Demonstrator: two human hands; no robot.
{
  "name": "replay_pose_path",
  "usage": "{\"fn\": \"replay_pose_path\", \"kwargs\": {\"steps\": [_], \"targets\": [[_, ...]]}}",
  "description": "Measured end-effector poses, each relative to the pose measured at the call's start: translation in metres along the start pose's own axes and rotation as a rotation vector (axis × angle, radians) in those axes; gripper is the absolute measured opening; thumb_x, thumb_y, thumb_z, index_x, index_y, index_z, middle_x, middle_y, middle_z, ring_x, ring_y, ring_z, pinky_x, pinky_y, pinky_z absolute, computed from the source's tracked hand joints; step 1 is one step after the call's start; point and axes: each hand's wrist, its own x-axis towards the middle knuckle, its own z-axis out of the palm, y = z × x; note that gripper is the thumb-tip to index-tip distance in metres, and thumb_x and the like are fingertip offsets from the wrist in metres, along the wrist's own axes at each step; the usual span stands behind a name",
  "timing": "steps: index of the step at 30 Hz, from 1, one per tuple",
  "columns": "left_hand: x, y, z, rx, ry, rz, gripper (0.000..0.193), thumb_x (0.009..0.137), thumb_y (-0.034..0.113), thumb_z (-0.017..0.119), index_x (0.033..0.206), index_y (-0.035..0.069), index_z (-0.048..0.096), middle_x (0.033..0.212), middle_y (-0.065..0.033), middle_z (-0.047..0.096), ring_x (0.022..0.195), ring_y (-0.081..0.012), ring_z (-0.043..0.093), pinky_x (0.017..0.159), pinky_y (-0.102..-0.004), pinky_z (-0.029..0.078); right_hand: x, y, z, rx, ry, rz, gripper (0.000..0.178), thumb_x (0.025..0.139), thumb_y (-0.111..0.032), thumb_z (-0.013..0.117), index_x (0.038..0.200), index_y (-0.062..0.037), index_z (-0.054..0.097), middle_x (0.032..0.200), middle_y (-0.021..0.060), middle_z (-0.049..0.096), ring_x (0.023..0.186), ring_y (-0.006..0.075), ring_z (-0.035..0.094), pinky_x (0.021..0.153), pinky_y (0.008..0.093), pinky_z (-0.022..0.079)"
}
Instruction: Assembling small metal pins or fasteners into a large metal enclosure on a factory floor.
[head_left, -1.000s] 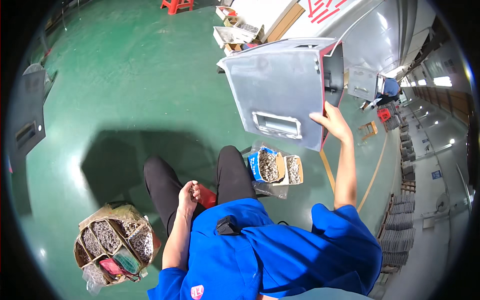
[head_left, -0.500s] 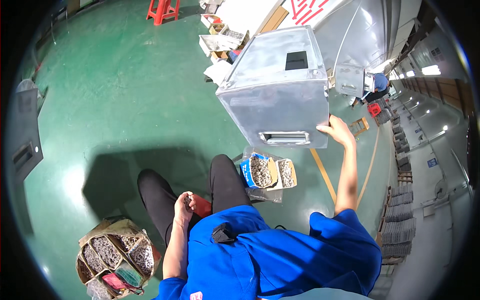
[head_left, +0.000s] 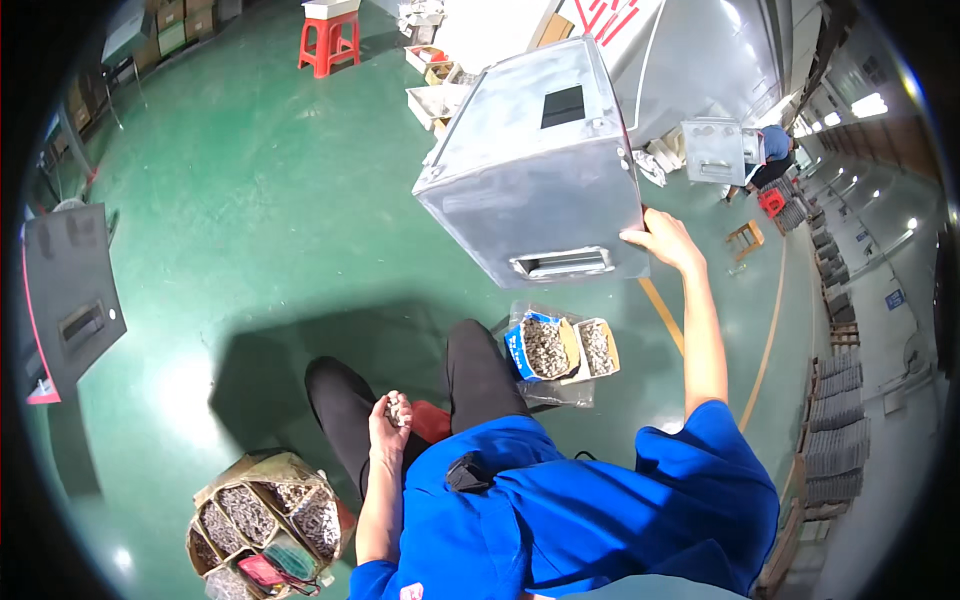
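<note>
My right hand point(head_left: 668, 240) grips the lower right corner of a large grey metal box point(head_left: 540, 210), its thumb on the front face. The box has a slotted recess in that face and a dark rectangular cut-out in its upper face. Cupped over my thigh, my left hand point(head_left: 388, 425) has its fingers curled round a clutch of small metal pieces point(head_left: 399, 409), too small to name exactly. By my right knee sit a blue carton point(head_left: 517, 347) and a smaller open box point(head_left: 612, 364), both filled with similar small pieces.
A divided container point(head_left: 215, 492) of small parts stands on the floor at lower left. A dark panel point(head_left: 75, 300) is at far left, a red stool point(head_left: 328, 45) at the back. Another person point(head_left: 772, 160) bends by a second metal box point(head_left: 712, 150); stacked grey sheets point(head_left: 838, 420) line the right.
The view has shifted, so most things sit differently in the picture. My left hand has turned or opened slightly, showing more of the pieces. My right hand keeps its hold on the box.
</note>
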Motion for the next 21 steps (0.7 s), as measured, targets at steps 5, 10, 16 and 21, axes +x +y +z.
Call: {"fn": "replay_pose_path", "kwargs": {"steps": [5,10,16,21], "targets": [[0.000,-0.007,0.003,0.030,0.040,0.120,0.025,0.092,0.014,0.043,0.095,-0.007,0.058,0.094,-0.0199,0.063,0.095,-0.0318,0.062,0.094,-0.0464,0.048,0.001,-0.019,0.000,0.041,0.034,-0.126,0.044,0.079,-0.038,0.067,0.080,0.0038,0.054,0.083,0.0219,0.062,0.083,0.0386,0.060,0.074,0.0436,0.046],[0.000,-0.007,0.001,0.117,-0.001,0.082,0.026,0.092,0.015,0.044,0.097,-0.006,0.058,0.096,-0.0197,0.064,0.096,-0.0313,0.062,0.093,-0.0456,0.049,0.012,-0.034,0.003,-0.005,0.019,-0.141,0.046,0.079,-0.043,0.064,0.078,0.0017,0.053,0.083,0.0220,0.062,0.083,0.0387,0.060,0.072,0.0450,0.045],[0.000,-0.003,-0.006,0.196,0.084,0.096,0.024,0.093,0.016,0.045,0.099,-0.003,0.058,0.097,-0.0178,0.063,0.089,-0.0279,0.064,0.074,-0.0368,0.056,0.008,-0.039,0.002,-0.007,0.011,-0.168,0.048,0.079,-0.045,0.064,0.077,0.0017,0.053,0.080,0.0218,0.061,0.081,0.0385,0.060,0.069,0.0450,0.045],[-0.001,-0.004,-0.002,0.236,0.110,0.106,0.022,0.091,0.014,0.048,0.100,-0.003,0.058,0.097,-0.0177,0.064,0.085,-0.0269,0.065,0.071,-0.0357,0.056,-0.001,-0.031,0.001,-0.011,0.030,-0.144,0.049,0.078,-0.046,0.065,0.077,0.0015,0.052,0.078,0.0208,0.061,0.079,0.0376,0.059,0.068,0.0446,0.045]]}}
